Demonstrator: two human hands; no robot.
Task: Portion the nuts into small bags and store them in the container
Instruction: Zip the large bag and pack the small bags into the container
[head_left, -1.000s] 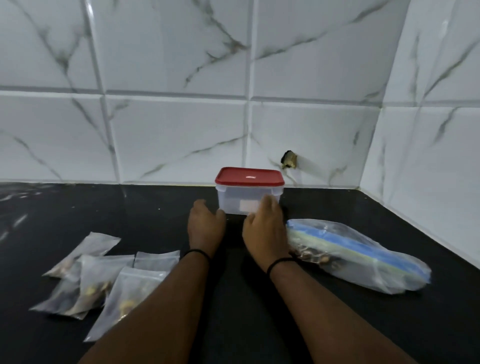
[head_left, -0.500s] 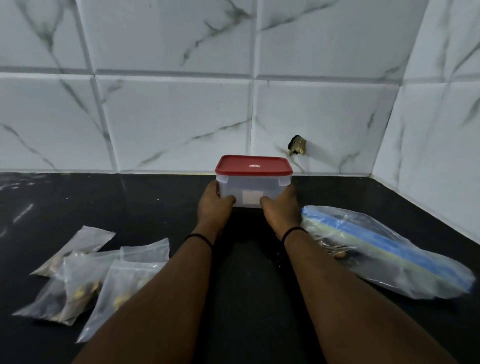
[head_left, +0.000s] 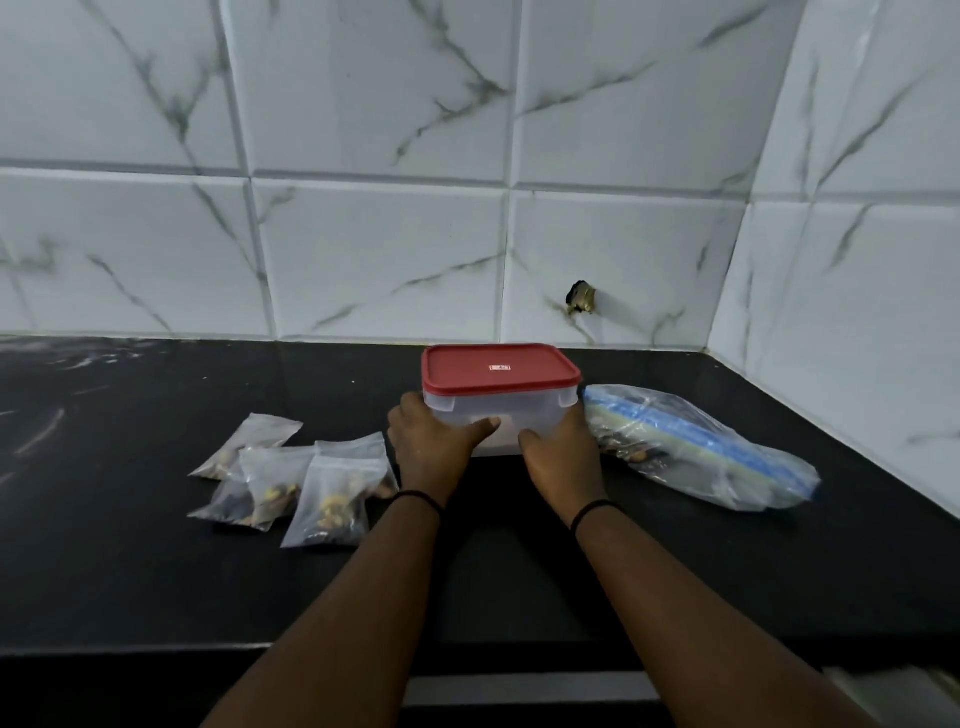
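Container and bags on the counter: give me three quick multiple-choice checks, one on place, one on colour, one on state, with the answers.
1. Where do the small bags lie relative to the container?
A. to its left
B. to its right
C. on its lid

2. What colour is the lid?
A. blue
B. red
C. white

3. What state is the container in?
A. open, lid beside it
B. lid on, held by both hands
C. lid on, untouched

Answers:
1 A: the small bags sit left of the left hand, and the large bag lies right.
2 B: the lid is plainly red.
3 B: left hand and right hand grip its sides, lid in place.
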